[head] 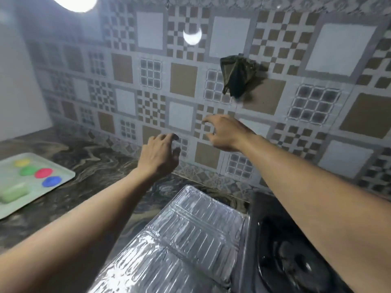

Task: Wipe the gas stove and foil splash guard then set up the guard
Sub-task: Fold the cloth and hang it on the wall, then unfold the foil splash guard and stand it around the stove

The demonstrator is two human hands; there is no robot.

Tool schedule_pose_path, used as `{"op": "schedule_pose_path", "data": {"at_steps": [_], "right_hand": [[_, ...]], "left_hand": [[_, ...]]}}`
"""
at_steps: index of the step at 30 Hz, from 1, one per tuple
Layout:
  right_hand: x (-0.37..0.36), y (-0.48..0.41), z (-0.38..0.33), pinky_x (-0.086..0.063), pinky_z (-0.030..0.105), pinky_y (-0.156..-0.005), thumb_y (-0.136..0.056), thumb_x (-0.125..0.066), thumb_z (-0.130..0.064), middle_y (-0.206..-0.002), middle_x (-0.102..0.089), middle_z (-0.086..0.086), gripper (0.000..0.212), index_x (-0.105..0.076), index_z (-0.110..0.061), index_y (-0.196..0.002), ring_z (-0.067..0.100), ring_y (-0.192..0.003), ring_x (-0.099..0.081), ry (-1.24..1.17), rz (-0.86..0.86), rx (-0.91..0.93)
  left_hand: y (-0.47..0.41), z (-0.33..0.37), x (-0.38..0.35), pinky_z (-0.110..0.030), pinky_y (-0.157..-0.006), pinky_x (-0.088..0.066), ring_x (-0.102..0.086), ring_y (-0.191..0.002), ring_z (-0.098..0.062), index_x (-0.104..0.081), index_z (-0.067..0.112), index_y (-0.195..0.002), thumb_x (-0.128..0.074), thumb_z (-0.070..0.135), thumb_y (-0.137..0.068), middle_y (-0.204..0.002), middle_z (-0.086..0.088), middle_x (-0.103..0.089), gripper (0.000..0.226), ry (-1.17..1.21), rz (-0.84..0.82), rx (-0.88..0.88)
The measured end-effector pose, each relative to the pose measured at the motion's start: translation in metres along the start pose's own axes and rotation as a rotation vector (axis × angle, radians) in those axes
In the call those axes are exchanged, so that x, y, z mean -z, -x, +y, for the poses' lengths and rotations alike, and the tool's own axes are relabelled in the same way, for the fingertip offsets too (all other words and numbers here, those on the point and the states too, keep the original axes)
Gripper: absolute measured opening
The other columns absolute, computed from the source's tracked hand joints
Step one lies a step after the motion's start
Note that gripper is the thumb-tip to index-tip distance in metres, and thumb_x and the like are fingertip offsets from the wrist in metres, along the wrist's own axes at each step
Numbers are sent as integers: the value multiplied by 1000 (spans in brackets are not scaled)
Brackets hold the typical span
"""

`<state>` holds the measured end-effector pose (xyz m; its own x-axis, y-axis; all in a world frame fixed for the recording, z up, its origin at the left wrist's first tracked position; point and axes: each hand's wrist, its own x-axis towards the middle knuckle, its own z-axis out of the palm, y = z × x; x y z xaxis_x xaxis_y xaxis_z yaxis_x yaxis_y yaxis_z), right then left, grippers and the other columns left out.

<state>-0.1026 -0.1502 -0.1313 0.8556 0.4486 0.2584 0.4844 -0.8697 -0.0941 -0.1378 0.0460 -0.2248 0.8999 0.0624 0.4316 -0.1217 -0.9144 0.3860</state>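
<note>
The tiled wall held a dark cloth at one o'clock. Your left hand and right hand, spread and empty, probably wanted it for wiping.

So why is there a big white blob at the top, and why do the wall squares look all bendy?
Head view: the blob is glare from a lamp, mirrored as a smaller spot on the glossy tiled wall; the wide-angle lens bows the tile lines; the foil splash guard glints; the tray at left is soft and blurred.
</note>
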Motion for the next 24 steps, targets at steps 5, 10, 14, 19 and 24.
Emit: {"op": "schedule_pose_path", "data": {"at_steps": [5,10,14,19,24], "right_hand": [[-63,29,-31,-41,38,-105,-94,-55,-25,-147,-48,9,56,-41,-22,-148,29,-131,-48,-24,-197,91],[-121,34,-55,-46,37,-98,-91,-61,-33,-134,-58,12,54,-49,-14,-140,29,-119,-55,20,-361,216],[-174,29,-72,-42,35,-101,-89,-65,-35,-140,-54,13,64,-43,-12,-144,29,-126,-51,61,-497,325],[-244,27,-76,-39,34,-106,-87,-68,-34,-148,-47,12,78,-30,-18,-152,30,-132,-46,126,-669,405],[-290,18,-73,-42,36,-105,-87,-70,-20,-154,-39,9,92,-12,-38,-155,29,-132,-47,129,-762,442]], "left_hand": [[88,-20,-17,-48,-97,-44,-50,-120,-33,-48,24,-137,-51,45,-94,-134,-10,-56,48,-104,-139,148],[154,-53,-40,-48,-100,-46,-51,-122,-32,-44,21,-142,-50,56,-91,-137,-11,-55,63,-165,-273,302],[192,-81,-62,-47,-100,-46,-49,-124,-35,-43,23,-144,-58,62,-85,-138,-12,-53,72,-176,-363,415],[216,-101,-95,-47,-104,-43,-46,-129,-37,-28,28,-153,-62,61,-83,-145,-12,-47,85,-211,-452,482],[215,-112,-117,-48,-102,-40,-44,-128,-36,-30,23,-151,-66,58,-80,-142,-12,-46,86,-248,-495,564]]}}
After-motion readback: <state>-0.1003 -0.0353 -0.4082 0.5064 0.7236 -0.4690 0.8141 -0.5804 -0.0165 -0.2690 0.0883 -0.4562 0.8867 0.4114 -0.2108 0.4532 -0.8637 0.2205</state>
